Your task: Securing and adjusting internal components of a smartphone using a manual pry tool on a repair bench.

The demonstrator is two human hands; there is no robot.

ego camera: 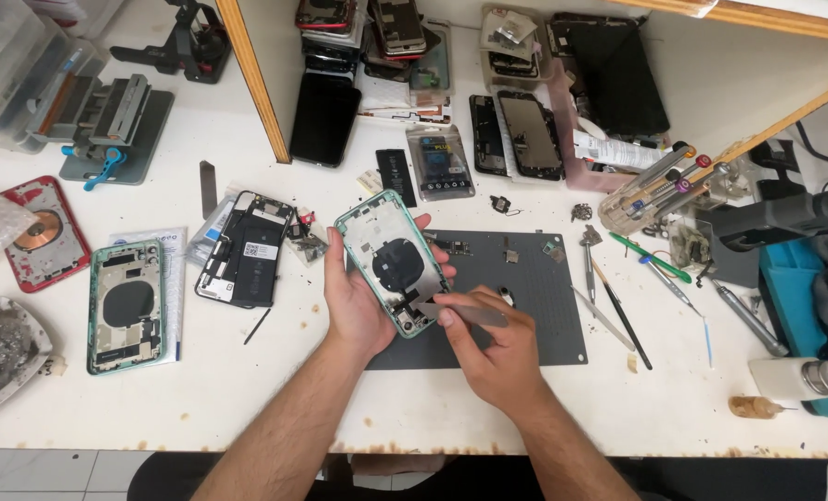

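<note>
Your left hand (358, 301) comes up from about 7 o'clock, forearm slanting toward the middle of the white tabletop (247, 390). The palm cups the underside of a green phone housing (393, 262), thumb along its left edge and fingertips curling round the far edge near 1 o'clock; the grasp is firm. The housing is held just above the left edge of the dark grey work mat (525, 278), open side facing you. Its long axis runs from about 11 o'clock at the top end to 5 o'clock at the bottom end, and it tilts slightly.

Your right hand (493, 348) enters from about 5 o'clock, wrist bent and knuckles up. Thumb and forefinger pinch a thin flat metal pry tool (460, 311), which lies nearly level and points toward 9 o'clock. Its tip meets the lower end of the housing, close to the bottom corner.

At 9 o'clock from your hands a second green housing (126, 306) lies flat, long axis running 12 to 6. Between it and your left hand lies an opened black phone (247, 249). A red back cover (45, 234) lies farther out toward 9 o'clock. Off at 3 o'clock, tweezers and screwdrivers (618, 315) lie beside the mat.
</note>
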